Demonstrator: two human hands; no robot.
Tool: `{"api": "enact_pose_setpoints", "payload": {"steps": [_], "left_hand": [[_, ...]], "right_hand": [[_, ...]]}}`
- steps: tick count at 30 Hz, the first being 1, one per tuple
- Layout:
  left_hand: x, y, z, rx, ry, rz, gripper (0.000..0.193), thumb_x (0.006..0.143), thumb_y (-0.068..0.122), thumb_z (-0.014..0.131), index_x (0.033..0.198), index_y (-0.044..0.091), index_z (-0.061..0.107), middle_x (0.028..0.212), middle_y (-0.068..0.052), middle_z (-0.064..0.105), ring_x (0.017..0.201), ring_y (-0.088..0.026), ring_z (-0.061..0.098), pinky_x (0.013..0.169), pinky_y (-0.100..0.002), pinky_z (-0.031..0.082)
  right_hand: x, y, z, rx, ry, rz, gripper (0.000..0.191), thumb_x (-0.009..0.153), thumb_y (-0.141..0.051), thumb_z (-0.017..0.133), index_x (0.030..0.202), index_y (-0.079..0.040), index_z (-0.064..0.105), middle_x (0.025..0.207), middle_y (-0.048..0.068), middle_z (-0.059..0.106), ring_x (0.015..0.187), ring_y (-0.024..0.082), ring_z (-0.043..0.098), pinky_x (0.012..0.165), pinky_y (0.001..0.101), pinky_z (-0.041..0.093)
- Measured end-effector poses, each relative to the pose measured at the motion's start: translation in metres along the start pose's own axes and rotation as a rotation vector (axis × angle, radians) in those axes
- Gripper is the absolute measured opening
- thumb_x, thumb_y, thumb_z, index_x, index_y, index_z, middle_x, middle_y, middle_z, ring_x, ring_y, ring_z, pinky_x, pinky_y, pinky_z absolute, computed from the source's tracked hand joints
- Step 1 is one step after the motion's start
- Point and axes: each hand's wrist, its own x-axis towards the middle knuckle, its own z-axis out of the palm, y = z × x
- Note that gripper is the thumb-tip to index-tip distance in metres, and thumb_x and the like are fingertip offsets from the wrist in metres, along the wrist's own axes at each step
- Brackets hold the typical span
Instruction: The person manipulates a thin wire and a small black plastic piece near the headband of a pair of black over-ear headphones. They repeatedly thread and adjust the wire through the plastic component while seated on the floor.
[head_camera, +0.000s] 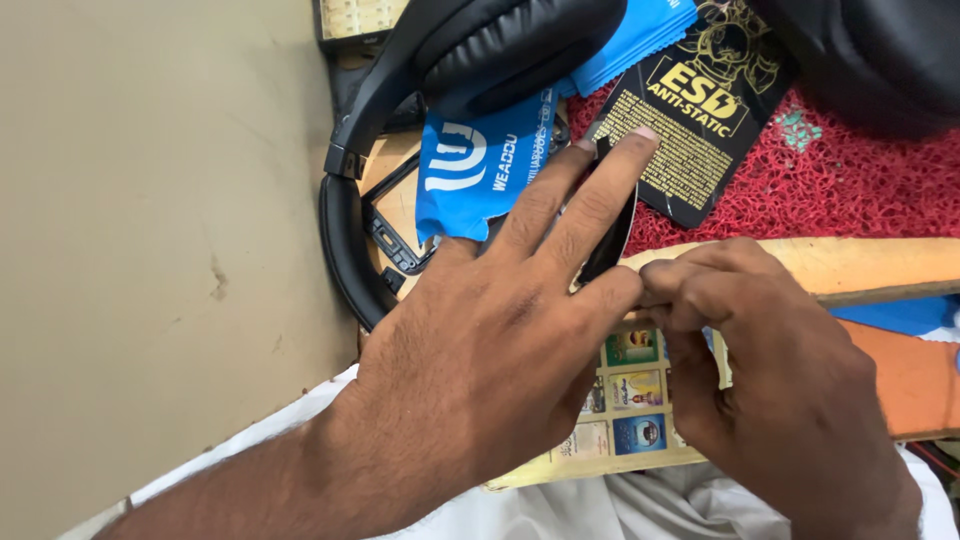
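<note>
My left hand (480, 340) reaches in from the lower left. Its index and middle fingers lie stretched over a thin, glossy black phone (612, 240), and its thumb sits at the phone's lower edge. My right hand (780, 370) comes from the lower right. Its fingertips are pinched together at that same lower edge, touching my left thumb. Most of the phone is hidden under my fingers. What the right fingertips pinch is too small to make out.
Black headphones (470, 40) lie at the top, over a blue packet (480, 165) and a black phone frame (395, 235). A black printed bag (700, 120) rests on a red mesh mat (830, 190). A wooden strip (880, 262) and a picture card (630, 400) lie underneath.
</note>
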Motion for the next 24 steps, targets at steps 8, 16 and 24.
{"api": "enact_pose_setpoints", "payload": {"steps": [8, 16, 24], "left_hand": [[0.001, 0.002, -0.001, -0.003, 0.023, 0.0, 0.027, 0.066, 0.007, 0.078, 0.09, -0.001, 0.068, 0.158, -0.029, 0.033, 0.146, -0.042, 0.04, 0.053, -0.043, 0.057], [0.0, 0.001, -0.001, -0.009, 0.034, 0.008, 0.027, 0.069, 0.007, 0.078, 0.091, -0.004, 0.067, 0.158, -0.03, 0.032, 0.146, -0.041, 0.042, 0.055, -0.043, 0.057], [-0.002, 0.001, 0.001, 0.003, 0.055, 0.0, 0.028, 0.065, 0.008, 0.08, 0.088, -0.001, 0.066, 0.158, -0.028, 0.033, 0.145, -0.041, 0.043, 0.056, -0.043, 0.057]], "right_hand": [[0.0, 0.01, -0.006, 0.369, 0.037, 0.129, 0.031, 0.088, 0.009, 0.068, 0.105, -0.005, 0.046, 0.104, 0.007, 0.069, 0.095, 0.017, 0.073, 0.085, 0.0285, 0.062], [0.003, -0.002, 0.003, 0.116, 0.066, 0.003, 0.035, 0.082, 0.013, 0.071, 0.104, -0.003, 0.049, 0.107, 0.012, 0.07, 0.095, 0.021, 0.073, 0.078, 0.0297, 0.059], [0.002, -0.004, 0.004, 0.039, 0.072, 0.008, 0.035, 0.078, 0.014, 0.07, 0.103, 0.001, 0.049, 0.107, 0.014, 0.07, 0.095, 0.025, 0.073, 0.076, 0.0323, 0.059]]}}
